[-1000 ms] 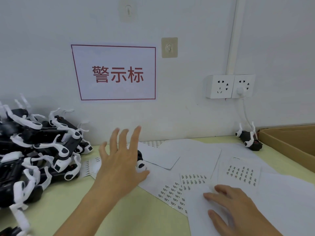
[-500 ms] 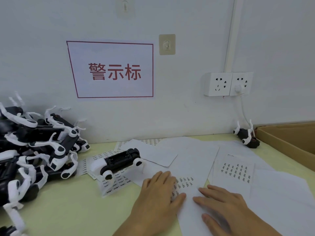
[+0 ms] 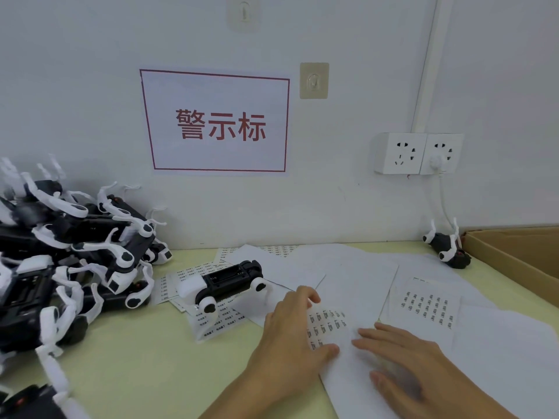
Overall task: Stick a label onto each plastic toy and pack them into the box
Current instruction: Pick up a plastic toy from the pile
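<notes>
We are facing a white wall (image 3: 332, 31) rising behind a pale yellow-green worktop (image 3: 136, 358). At twelve o'clock a red-bordered sign (image 3: 216, 122) is hanging; at one o'clock, an adhesive hook (image 3: 314, 80). At two o'clock a double socket (image 3: 417, 153) is sitting beneath a white conduit (image 3: 429, 62).

Even, soft light; edges warped; slight blur
</notes>
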The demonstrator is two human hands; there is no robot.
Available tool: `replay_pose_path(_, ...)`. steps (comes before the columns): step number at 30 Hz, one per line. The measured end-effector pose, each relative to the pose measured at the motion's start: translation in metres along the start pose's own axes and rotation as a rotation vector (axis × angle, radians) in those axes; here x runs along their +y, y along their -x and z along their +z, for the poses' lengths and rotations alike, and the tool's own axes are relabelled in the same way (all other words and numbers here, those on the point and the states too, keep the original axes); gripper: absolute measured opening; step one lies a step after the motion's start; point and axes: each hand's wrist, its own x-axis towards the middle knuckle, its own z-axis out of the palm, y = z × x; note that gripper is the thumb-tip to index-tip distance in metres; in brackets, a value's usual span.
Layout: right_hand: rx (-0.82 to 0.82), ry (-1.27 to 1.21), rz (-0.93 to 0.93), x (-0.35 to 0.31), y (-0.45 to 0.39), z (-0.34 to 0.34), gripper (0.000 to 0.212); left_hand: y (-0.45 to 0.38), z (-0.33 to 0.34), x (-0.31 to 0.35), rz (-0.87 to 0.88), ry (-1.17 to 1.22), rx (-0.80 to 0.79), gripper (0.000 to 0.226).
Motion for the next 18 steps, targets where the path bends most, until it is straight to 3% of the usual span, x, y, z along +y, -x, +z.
replay_pose_path(4,0.053,-0.064,0.058,-0.004,-0.01,-0.014,0.04,-0.001,-0.007,-0.001,-0.004,0.22,0.098,0.057)
replay_pose_path(9,-0.096,-0.099,0.233,-0.003,-0.027,-0.026,0.04,-0.003,-0.012,-0.004,-0.046,0.361,0.142,0.056)
replay_pose_path(12,-0.124,-0.227,0.327,-0.003,-0.041,-0.022,0.033,-0.004,-0.015,-0.005,-0.071,0.415,0.144,0.059)
replay_pose_path(18,-0.014,-0.59,0.476,-0.017,-0.072,0.002,0.027,-0.001,-0.018,-0.002,-0.027,0.442,0.165,0.06)
